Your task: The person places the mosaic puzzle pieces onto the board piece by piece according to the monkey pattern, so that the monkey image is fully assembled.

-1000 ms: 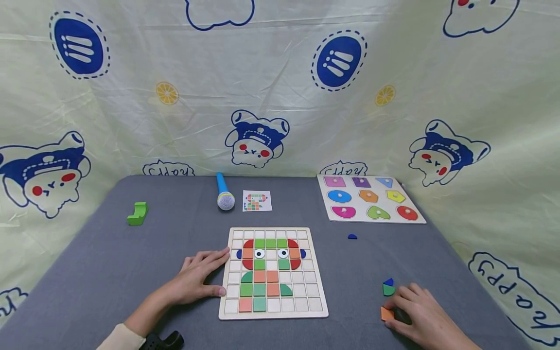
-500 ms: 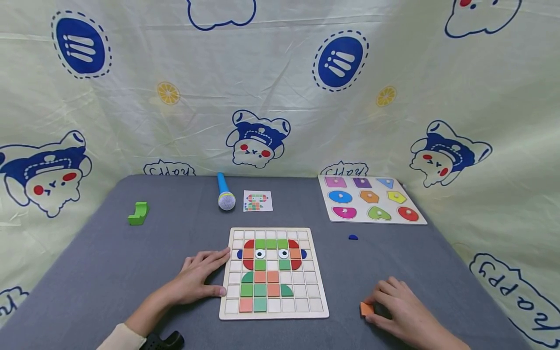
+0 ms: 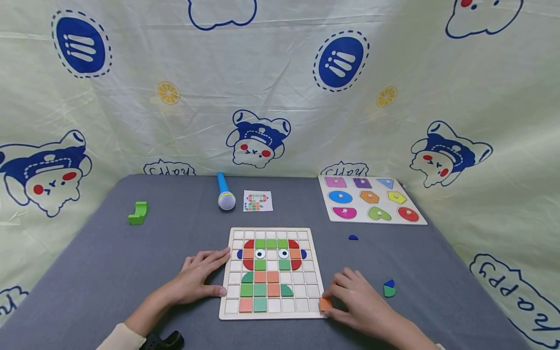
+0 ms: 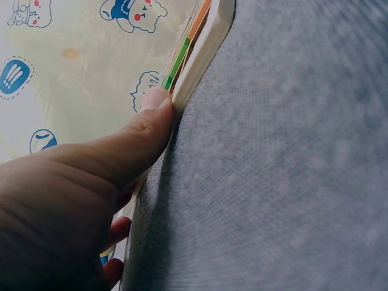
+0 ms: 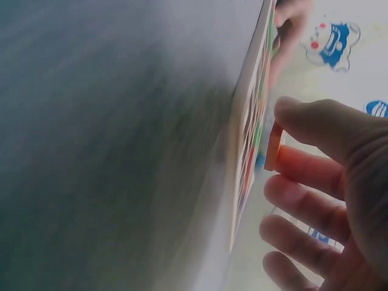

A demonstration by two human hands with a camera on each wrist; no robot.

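Note:
A wooden grid board (image 3: 306, 311) lies on the grey table, partly filled with coloured tiles that form a figure with two eye pieces (image 3: 260, 253). My left hand (image 3: 199, 277) rests at the board's left edge, thumb and fingertips touching its rim, fingers fairly straight. My right hand (image 3: 359, 302) pinches an orange square tile (image 3: 325, 305) between thumb and index finger. The tile overlaps the board's lower right edge in the head view. In the right wrist view the orange tile (image 5: 274, 147) shows edge-on, the other fingers spread loosely below it.
Right of the board lie a green quarter-round tile (image 3: 389, 291), a blue triangle (image 3: 389, 283) and a blue half-round (image 3: 353, 237). Behind stand a toy microphone (image 3: 225, 194), a pattern card (image 3: 257, 201), a shape puzzle (image 3: 325, 206) and a green block (image 3: 138, 213).
My right hand has moved left from beside the loose tiles to the board's right edge, carrying the orange tile. The green and blue tiles there show again. My left hand has stayed put.

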